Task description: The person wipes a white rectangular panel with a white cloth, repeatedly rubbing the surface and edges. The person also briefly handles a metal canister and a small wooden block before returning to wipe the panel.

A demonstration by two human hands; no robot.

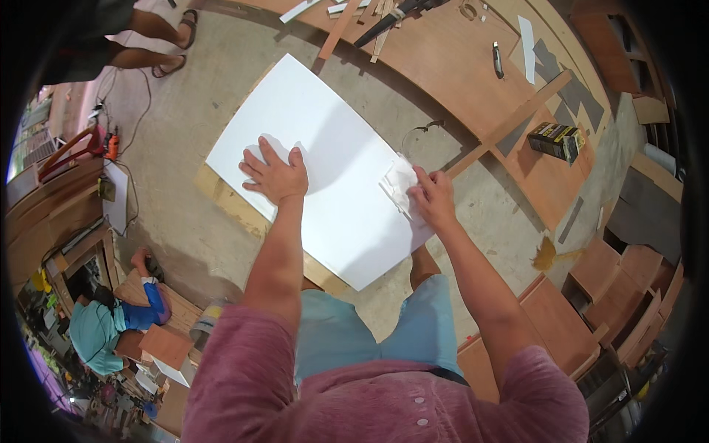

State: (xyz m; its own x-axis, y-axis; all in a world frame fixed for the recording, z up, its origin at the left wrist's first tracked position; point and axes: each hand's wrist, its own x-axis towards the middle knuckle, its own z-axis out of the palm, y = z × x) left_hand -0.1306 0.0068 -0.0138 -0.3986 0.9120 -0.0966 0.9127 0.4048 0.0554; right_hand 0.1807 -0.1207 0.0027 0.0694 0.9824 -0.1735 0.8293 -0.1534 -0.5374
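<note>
A large white rectangular panel [343, 183] lies before me, above the concrete floor, with a tan board edge [238, 207] showing beneath its left side. My left hand [277, 173] rests palm down on the panel, fingers spread, holding nothing. In my right hand [435, 198] is a crumpled white cloth or tissue [400, 183], pinched by the fingers and touching the panel near its right edge. The panel's near corner points towards my legs. What holds the panel up is mostly hidden under it.
A plywood worktable [443, 83] at upper right bears wood strips, a utility knife [497, 61] and a metal can [555, 141]. A person stands at upper left; another person [99, 332] is low at left. Cables [145, 111] cross the left floor. Wooden parts [559, 321] lie at right.
</note>
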